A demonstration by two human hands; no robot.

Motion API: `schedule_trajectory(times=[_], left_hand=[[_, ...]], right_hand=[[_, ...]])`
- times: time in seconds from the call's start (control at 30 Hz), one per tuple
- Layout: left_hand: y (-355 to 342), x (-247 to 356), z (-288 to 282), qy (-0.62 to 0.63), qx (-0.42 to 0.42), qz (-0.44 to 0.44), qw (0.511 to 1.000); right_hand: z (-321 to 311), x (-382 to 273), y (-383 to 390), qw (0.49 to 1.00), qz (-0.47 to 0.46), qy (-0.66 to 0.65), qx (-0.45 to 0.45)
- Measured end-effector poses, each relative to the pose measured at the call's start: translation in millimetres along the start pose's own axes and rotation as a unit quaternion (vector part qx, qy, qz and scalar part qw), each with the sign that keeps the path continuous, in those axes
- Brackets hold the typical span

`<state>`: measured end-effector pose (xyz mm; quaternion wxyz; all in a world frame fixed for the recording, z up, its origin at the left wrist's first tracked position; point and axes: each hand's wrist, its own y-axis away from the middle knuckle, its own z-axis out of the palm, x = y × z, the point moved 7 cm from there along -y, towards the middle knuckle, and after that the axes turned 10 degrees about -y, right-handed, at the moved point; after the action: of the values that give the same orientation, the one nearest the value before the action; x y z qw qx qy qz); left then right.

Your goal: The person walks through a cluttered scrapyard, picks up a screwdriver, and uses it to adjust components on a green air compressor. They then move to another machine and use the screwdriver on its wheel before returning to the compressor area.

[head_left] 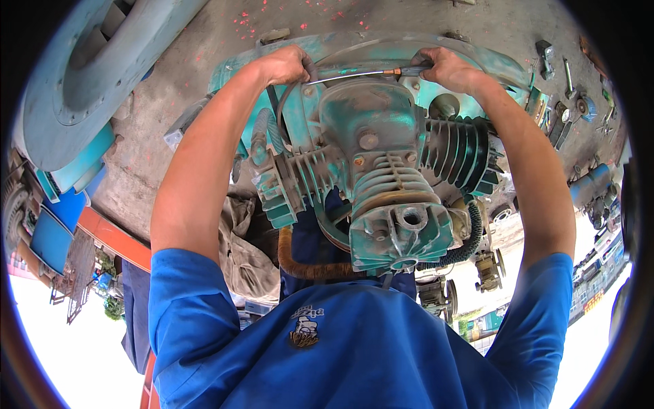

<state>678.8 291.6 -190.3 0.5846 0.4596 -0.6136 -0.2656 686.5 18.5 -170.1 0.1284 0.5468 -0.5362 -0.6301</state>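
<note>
Both hands are closed on a thin metal pipe (347,75) above the green engine block (381,170), the left hand (286,65) at one end, the right hand (446,68) by the brass nut (394,71), and it looks light, stiff, easily bent.

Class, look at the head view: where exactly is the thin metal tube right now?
The thin metal tube runs across the top of the green compressor, spanning between the left hand and the right hand.
</note>
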Motion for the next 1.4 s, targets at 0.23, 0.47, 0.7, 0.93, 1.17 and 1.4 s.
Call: schedule_trajectory(times=[0.23, 0.47, 0.7, 0.93, 1.17, 1.4], left_hand=[[4.5, -8.7, 6.3, 0.069, -0.016, -0.021, 0.997], [68.5, -8.6, -25.2, 0.261, 0.21, -0.056, 0.941], [179.6, -18.9, -17.7, 0.334, 0.359, -0.036, 0.871], [296.6, -30.6, 67.5, 0.333, 0.544, -0.012, 0.77], [320.3, -58.2, 258.7, 0.493, 0.541, -0.101, 0.674], [320.6, -101.1, 404.8, 0.491, 0.49, -0.252, 0.675]], right_hand=[[0.8, -11.7, 6.5, 0.997, 0.044, 0.047, -0.031], [-36.2, -9.6, 51.1, 0.999, 0.014, 0.027, 0.045], [-76.2, -41.3, 158.9, 0.976, -0.069, 0.005, 0.206], [-49.1, -45.2, 229.8, 0.875, -0.193, -0.387, 0.217], [27.5, -113.5, 258.6, 0.85, -0.276, -0.443, 0.08], [72.0, -202.6, 280.5, 0.871, -0.328, -0.364, 0.025]])
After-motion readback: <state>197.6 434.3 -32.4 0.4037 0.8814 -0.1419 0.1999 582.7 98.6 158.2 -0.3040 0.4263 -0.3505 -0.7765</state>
